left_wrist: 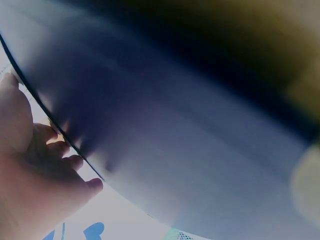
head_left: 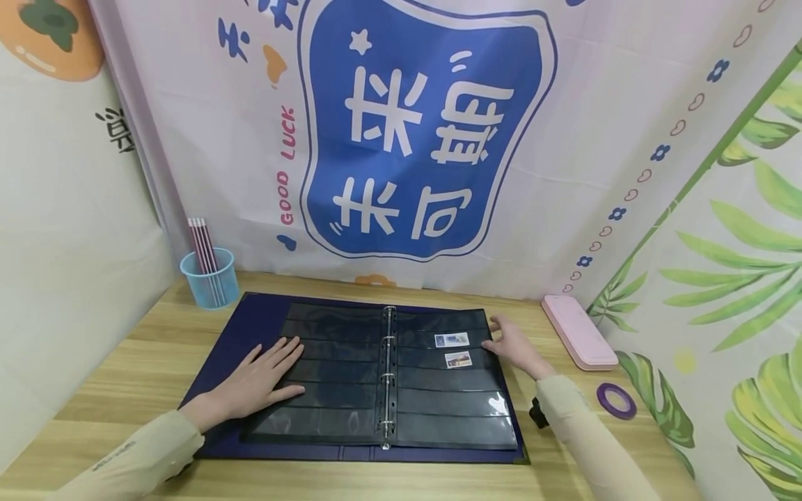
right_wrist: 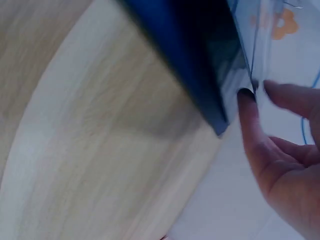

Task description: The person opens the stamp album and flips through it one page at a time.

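Note:
A dark blue ring binder (head_left: 247, 323) lies spread flat on the wooden table, with black stock pages (head_left: 332, 390) on both sides of its metal rings (head_left: 388, 376). Two postage stamps, a blue one (head_left: 452, 339) and a brown one (head_left: 458, 360), sit in the upper strips of the right page. My left hand (head_left: 260, 383) rests on the left page with straight, spread fingers. At the right page's outer edge, near the top, my right hand (head_left: 510, 344) pinches that edge between thumb (right_wrist: 250, 117) and a finger.
A light blue cup (head_left: 209, 282) of striped pencils (head_left: 203, 243) stands at the back left. To the right are a pink case (head_left: 578, 332), a purple tape roll (head_left: 617, 401) and a small black object (head_left: 537, 413) beside the right forearm. A printed cloth (head_left: 426, 139) hangs behind the table.

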`<move>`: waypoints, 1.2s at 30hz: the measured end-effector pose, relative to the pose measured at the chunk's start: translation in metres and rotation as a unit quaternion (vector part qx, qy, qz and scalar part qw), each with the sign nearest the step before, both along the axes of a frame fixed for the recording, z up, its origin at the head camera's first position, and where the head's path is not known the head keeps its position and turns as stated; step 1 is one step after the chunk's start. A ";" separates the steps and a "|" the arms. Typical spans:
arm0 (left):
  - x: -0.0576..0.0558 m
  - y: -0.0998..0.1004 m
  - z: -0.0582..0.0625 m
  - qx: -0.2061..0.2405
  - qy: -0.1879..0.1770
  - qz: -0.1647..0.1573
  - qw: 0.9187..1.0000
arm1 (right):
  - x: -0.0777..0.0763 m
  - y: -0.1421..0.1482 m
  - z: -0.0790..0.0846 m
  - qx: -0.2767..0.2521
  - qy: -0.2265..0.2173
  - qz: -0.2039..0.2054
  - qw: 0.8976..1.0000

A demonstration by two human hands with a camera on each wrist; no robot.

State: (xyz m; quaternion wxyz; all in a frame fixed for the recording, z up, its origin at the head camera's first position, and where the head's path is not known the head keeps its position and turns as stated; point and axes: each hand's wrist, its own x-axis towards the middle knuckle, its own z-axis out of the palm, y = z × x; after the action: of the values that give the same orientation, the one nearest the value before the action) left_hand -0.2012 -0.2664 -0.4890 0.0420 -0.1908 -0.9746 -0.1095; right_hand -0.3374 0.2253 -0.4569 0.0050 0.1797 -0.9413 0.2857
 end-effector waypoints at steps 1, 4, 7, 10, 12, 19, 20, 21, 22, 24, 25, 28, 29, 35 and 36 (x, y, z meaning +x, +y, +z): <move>0.000 0.000 0.000 -0.001 0.001 0.000 1.000 | 0.002 0.001 0.002 -0.016 -0.022 -0.009 1.000; 0.000 0.000 0.001 -0.002 0.002 -0.001 1.000 | 0.007 0.003 0.010 -0.055 -0.085 -0.028 0.995; 0.000 0.000 0.001 -0.005 0.005 -0.002 1.000 | 0.009 0.004 0.019 -0.090 -0.144 -0.040 0.985; 0.000 -0.001 0.000 -0.007 0.005 -0.002 1.000 | 0.009 0.002 0.031 -0.107 -0.159 -0.046 0.980; 0.000 -0.001 0.000 -0.009 0.005 -0.002 1.000 | 0.009 -0.001 0.041 -0.121 -0.159 -0.044 0.979; 0.000 0.001 0.002 -0.011 0.005 -0.003 1.000 | 0.012 -0.018 0.092 -0.128 -0.143 -0.036 0.981; 0.000 0.001 0.002 -0.010 0.005 -0.004 1.000 | 0.011 -0.022 0.099 -0.126 -0.145 -0.038 0.981; 0.000 0.001 0.003 -0.011 0.005 -0.004 1.000 | 0.010 -0.025 0.104 -0.126 -0.147 -0.039 0.980; 0.000 0.001 0.003 -0.012 0.005 -0.005 1.000 | 0.009 -0.028 0.110 -0.128 -0.151 -0.039 0.979; -0.001 0.001 0.004 -0.012 0.004 -0.006 1.000 | 0.008 -0.035 0.119 -0.131 -0.157 -0.038 0.978; 0.000 0.001 0.005 -0.010 0.002 -0.005 1.000 | 0.007 -0.038 0.124 -0.134 -0.161 -0.037 0.977; 0.000 0.001 0.007 -0.008 -0.001 -0.007 1.000 | 0.007 -0.049 0.136 -0.129 -0.164 -0.031 0.978; 0.000 0.002 0.007 -0.006 -0.003 -0.007 1.000 | 0.008 -0.052 0.140 -0.124 -0.163 -0.027 0.978; 0.002 0.002 0.006 -0.004 -0.011 -0.004 1.000 | 0.009 -0.074 0.163 -0.100 -0.146 -0.012 0.984; 0.002 0.002 0.006 -0.005 -0.011 -0.004 1.000 | 0.008 -0.078 0.166 -0.100 -0.145 -0.012 0.984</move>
State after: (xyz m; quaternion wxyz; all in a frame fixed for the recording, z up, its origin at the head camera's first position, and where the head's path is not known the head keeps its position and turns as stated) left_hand -0.1989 -0.2644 -0.4830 0.0304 -0.1942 -0.9746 -0.1073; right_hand -0.3289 0.1476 -0.2905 -0.1099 0.1236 -0.9011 0.4008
